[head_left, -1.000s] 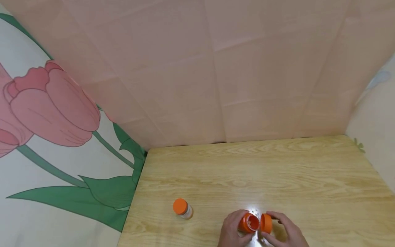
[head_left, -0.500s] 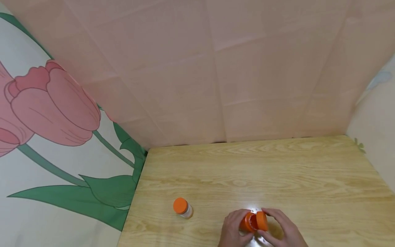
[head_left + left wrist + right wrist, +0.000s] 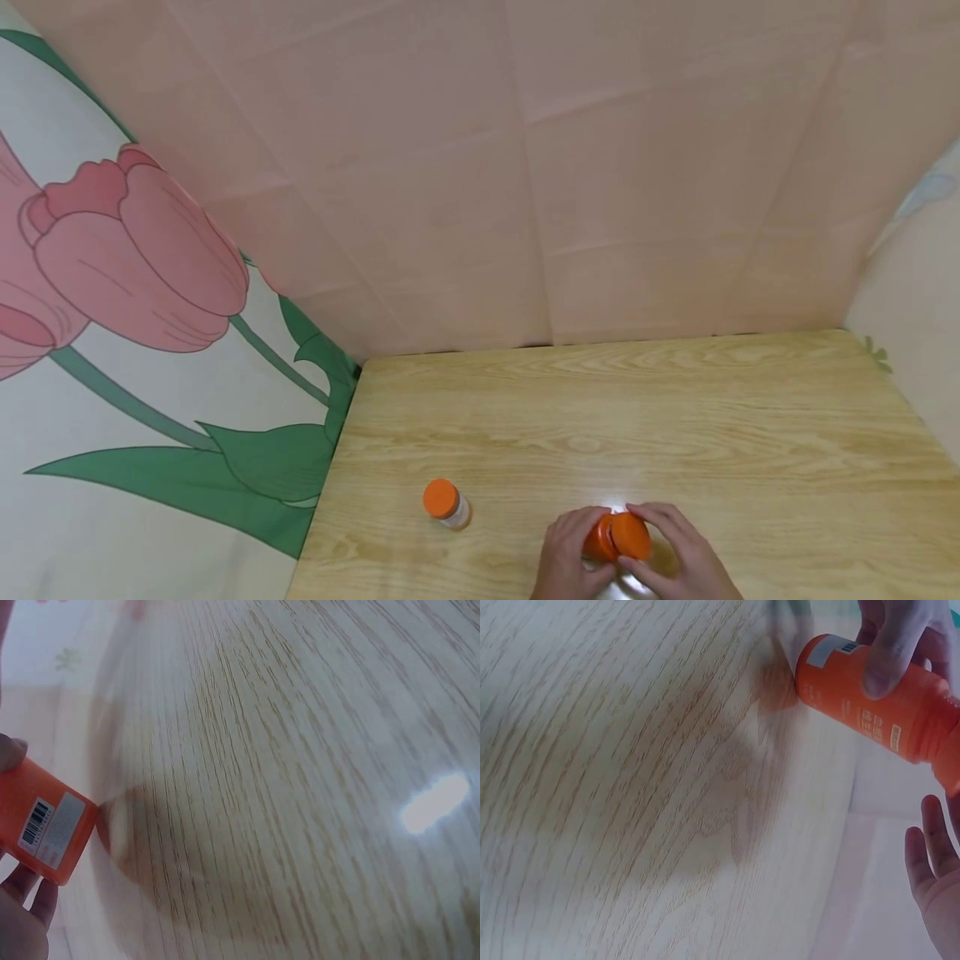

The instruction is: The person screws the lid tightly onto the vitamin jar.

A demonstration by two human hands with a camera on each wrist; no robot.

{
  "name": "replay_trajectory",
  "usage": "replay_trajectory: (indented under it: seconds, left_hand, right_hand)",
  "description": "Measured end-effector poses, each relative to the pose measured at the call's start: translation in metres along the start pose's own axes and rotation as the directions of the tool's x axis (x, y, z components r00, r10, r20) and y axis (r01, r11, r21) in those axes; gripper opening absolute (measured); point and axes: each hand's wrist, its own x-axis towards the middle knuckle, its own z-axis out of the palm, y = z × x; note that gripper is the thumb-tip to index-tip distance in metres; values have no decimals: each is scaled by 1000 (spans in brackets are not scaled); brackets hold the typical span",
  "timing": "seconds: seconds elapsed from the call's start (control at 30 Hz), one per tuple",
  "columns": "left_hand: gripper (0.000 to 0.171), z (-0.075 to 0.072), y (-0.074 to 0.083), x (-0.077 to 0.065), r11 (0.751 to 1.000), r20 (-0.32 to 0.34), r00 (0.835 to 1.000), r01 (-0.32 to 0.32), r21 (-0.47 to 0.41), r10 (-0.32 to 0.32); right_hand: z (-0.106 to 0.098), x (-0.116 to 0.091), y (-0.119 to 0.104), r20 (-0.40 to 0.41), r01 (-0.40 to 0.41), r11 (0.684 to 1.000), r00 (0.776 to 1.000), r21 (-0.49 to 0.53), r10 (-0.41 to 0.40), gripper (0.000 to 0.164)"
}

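Note:
My left hand (image 3: 562, 554) grips an orange plastic bottle (image 3: 597, 542), its fingers and thumb on the sides. Close by on the right, my right hand (image 3: 688, 557) pinches an orange screw cap (image 3: 632, 536) between thumb and fingers, right at the bottle's mouth and covering it in the head view. In the right wrist view, the tilted bottle (image 3: 855, 697) shows white printing, a pale label and a ridged neck, with its base near the wooden table. The left wrist view shows a barcode label on the bottle (image 3: 45, 817); the cap is out of sight there.
To the left, a small bottle with an orange lid (image 3: 441, 498) and a pale label stands on the wood-grain table (image 3: 712, 417). A pink cloth wall (image 3: 450, 208) rises behind the table's far edge, and a tulip-print wall (image 3: 150, 250) borders the left.
My right hand has moved left with the cap, from beside the bottle's open mouth to over it. My left hand and the standing bottle have stayed about in place.

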Motion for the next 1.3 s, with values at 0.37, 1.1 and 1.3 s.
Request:
replay_trajectory:
  seconds: [0.37,1.1,1.3]
  left_hand:
    - [64,3,2,2,1000,-31,999,7,21,-6]
    - [67,0,5,4,999,-13,999,35,17,-35]
    - [68,0,3,3,998,-44,999,-23,56,25]
  right_hand:
    - [6,-3,1,-30,-35,999,999,-38,34,72]
    - [17,-3,-10,-24,-326,938,945,-116,325,61]
    - [12,-1,-10,28,-303,945,951,-121,308,65]
